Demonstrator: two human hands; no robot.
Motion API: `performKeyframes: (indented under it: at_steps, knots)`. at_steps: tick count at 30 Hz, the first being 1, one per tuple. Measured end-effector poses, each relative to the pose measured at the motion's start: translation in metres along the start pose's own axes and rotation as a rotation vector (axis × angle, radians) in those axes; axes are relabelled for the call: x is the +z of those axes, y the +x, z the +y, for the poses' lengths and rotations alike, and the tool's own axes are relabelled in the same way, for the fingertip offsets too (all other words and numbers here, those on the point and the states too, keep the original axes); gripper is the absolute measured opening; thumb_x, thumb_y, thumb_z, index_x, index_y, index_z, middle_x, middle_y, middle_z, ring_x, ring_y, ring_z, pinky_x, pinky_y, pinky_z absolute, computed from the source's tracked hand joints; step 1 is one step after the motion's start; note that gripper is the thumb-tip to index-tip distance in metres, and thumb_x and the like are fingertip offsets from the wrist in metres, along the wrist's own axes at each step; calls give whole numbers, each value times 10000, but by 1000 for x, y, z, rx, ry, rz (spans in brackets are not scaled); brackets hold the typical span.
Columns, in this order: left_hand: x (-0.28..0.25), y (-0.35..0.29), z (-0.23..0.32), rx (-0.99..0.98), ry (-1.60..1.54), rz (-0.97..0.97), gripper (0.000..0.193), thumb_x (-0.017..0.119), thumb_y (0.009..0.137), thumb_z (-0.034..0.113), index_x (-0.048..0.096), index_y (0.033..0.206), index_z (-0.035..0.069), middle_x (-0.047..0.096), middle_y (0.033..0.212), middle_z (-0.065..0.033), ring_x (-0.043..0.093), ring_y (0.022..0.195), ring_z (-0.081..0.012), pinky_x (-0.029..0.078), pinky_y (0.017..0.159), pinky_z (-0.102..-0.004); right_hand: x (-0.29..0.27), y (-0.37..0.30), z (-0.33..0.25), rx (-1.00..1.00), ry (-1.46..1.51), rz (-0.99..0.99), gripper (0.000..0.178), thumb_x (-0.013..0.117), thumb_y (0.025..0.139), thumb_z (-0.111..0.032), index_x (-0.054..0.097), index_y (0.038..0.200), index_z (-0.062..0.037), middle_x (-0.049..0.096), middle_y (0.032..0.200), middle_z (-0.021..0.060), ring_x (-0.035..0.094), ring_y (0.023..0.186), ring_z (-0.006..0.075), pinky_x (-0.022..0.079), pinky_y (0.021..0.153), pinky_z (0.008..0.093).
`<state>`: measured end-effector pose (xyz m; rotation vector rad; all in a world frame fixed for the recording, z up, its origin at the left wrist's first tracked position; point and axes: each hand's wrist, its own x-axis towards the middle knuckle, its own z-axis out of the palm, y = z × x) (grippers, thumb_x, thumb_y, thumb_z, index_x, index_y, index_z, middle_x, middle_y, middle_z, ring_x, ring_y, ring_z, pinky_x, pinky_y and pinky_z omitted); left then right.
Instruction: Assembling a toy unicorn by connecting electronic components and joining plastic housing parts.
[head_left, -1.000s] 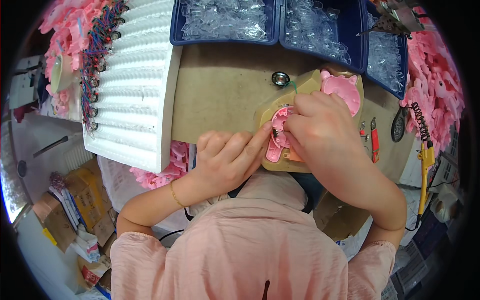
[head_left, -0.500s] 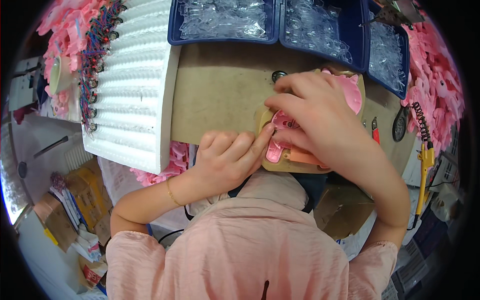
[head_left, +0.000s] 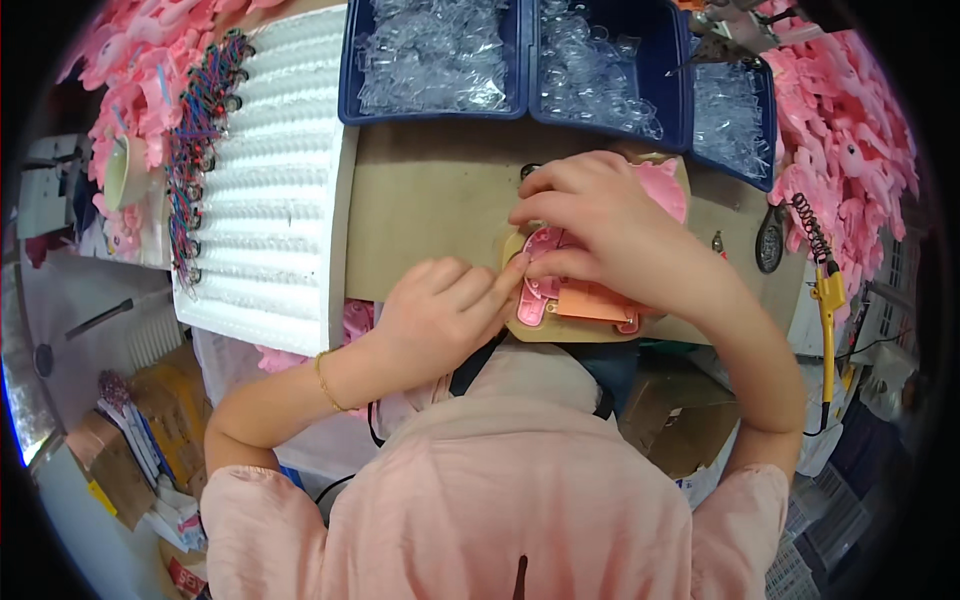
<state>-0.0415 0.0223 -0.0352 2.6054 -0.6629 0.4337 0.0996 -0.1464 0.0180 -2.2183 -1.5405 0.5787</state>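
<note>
A pink plastic toy shell [head_left: 531, 309], hollow side up, lies in a tan holder [head_left: 560, 332] at the table's near edge. An orange piece [head_left: 596, 302] sits across its lower part. From the left, my left hand [head_left: 440, 310] reaches in with its index fingertip on the shell and the other fingers curled. My right hand [head_left: 615, 220] arches over the shell, fingers bent and thumb tip close to that left fingertip. Whatever small thing lies between the fingertips is hidden. Part of the shell is covered by my right hand.
Blue bins [head_left: 435, 117] of clear plastic pieces stand at the back. A white ridged foam tray [head_left: 270, 220], with wired parts [head_left: 195, 165] along its edge, is on the left. Pink parts [head_left: 850, 150] are piled right, near a yellow soldering iron [head_left: 828, 295] and a black oval piece [head_left: 769, 240].
The view has shifted, so the bins look lower and the holder a little further left. Both hands stay at the same spot on the shell, with little change in the fingers.
</note>
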Motion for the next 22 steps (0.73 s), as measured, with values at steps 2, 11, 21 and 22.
performKeyframes:
  at_steps: [2, 11, 21, 22]
  knots:
    - [1, 0, 3, -21, -19, 16, 456, 579, 671, 101, 611, 1110, -20, 500, 728, -24, 450, 653, -163, 370, 554, -270, -10, -18, -1, 72, 207, 282, 247, 685, 741, -164, 624, 951, -50, 571, 1071, 71, 516, 1043, 238, 375, 918, 352]
    - [-43, 47, 26, -65, 177, -390, 351, 641, 683, 133, 631, 1017, 26, 502, 738, -21, 482, 703, -191, 386, 631, -308, -25, -91, -16, 429, 210, 319, 137, 663, 749, -57, 619, 861, 10, 611, 916, 105, 586, 888, 244, 446, 788, 324]
    - [0, 93, 13, -648, -583, -79, 81, 666, 748, 137, 617, 794, 92, 585, 876, -56, 544, 894, -235, 395, 745, -357, -4, -98, -26, 316, 387, 318, 112, 713, 716, -97, 611, 741, -57, 556, 845, 60, 556, 820, 191, 440, 707, 300]
    - [-10, 95, 12, -961, -1029, -166, 62, 609, 842, 105, 651, 884, 85, 608, 1069, -73, 511, 1086, -216, 363, 927, -356, 2, -104, -36, 298, 392, 334, 110, 724, 714, -124, 624, 744, -89, 563, 835, 63, 567, 831, 210, 445, 736, 319]
